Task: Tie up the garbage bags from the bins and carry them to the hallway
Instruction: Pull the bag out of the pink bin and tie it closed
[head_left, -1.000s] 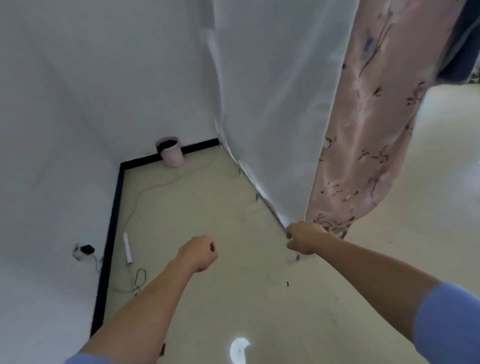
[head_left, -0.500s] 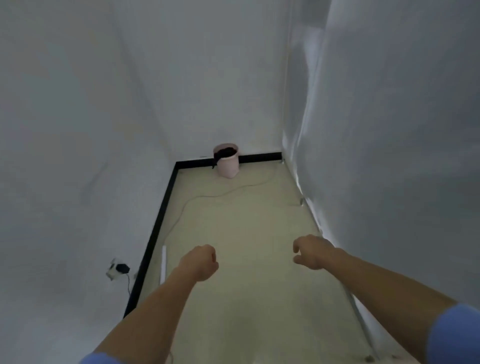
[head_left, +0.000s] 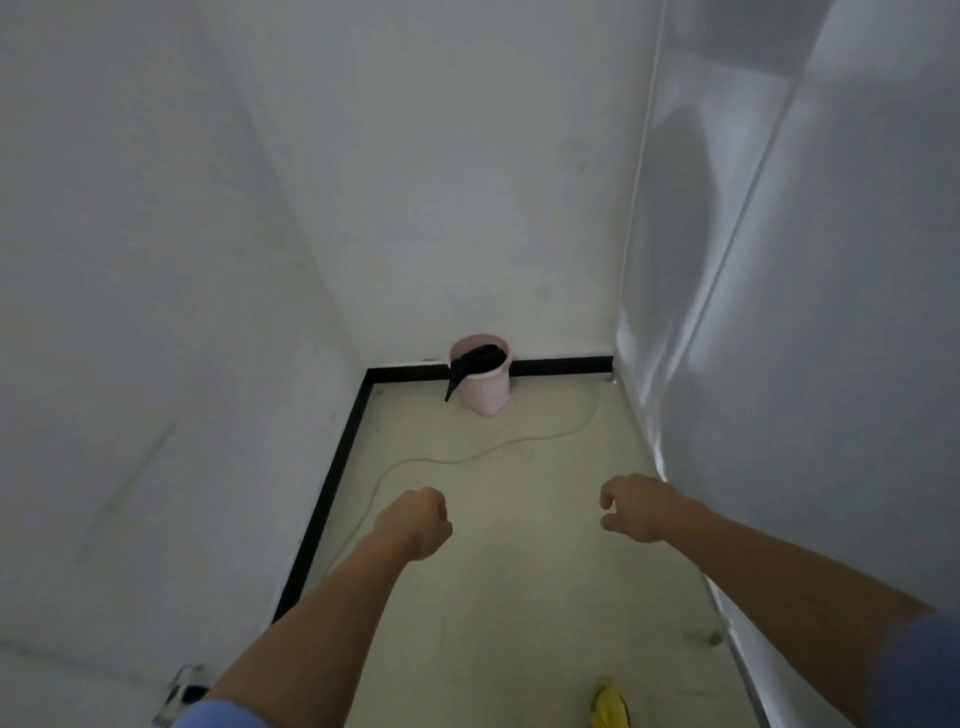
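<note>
One small yellow object (head_left: 610, 709) lies on the pale floor (head_left: 519, 582) at the bottom edge, btwn the arms. Left hand (head_left: 415, 525) is a closed fist, empty; right hand (head_left: 636, 506) loosely half-curled, thumb apart, also empty. Beyond, a thin white cable (head_left: 467, 457) snakes across the floor. At the far wall a round pink plastic bin (head_left: 485, 395) stands against the black skirting (head_left: 561, 365), w/ a black garbage bag (head_left: 475, 360) inside, one tail hanging over the left rim.
</note>
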